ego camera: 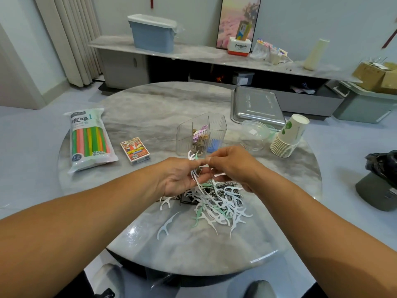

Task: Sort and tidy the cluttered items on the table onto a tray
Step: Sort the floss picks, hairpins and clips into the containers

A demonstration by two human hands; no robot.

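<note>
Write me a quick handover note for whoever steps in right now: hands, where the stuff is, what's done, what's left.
Left hand grips a bunch of white plastic floss picks; right hand pinches one at the bunch.
Mixed pile of white and green floss picks with dark hairpins lies on the round marble table.
Clear divided plastic organiser holds some small items.
Steel tray at the far right holds no sorted items yet.
Left: sort the pile, load the tray.

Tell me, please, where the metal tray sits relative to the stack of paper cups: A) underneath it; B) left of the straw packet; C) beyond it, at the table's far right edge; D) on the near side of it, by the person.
C: the metal tray lies at the far right of the table, beyond the stack of paper cups, and holds nothing that I can make out.
</note>
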